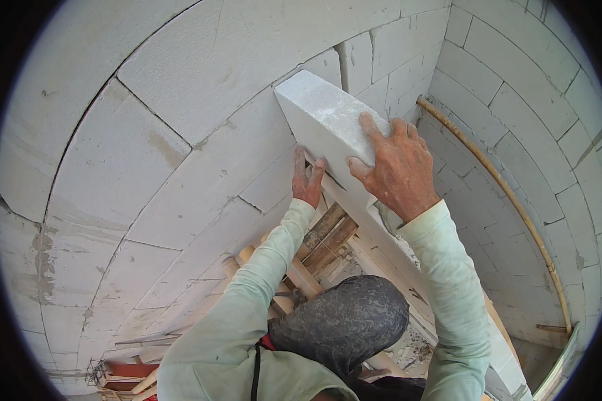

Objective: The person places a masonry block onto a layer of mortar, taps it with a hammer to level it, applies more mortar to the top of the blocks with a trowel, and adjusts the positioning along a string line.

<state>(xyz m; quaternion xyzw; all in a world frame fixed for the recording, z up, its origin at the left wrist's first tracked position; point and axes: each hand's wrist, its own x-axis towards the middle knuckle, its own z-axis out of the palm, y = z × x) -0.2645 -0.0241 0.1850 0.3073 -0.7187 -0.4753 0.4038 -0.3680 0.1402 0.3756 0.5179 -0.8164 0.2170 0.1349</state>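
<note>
A white aerated concrete block is between my hands, tilted, with its far left end against the block wall. My right hand grips its near right end, thumb on the side face and fingers over the top. Lower down and to the left, my left hand has its fingertips up at the block's lower edge, close to the wall; part of their contact is hidden. Beneath the block, the pale top of a narrow wall runs toward the lower right.
A long bamboo pole leans along the right-hand block wall. Below me lie wooden planks and round timber poles. Dark patterned cloth over a rounded shape, apparently my knee, fills the lower middle. Reddish pieces lie at lower left.
</note>
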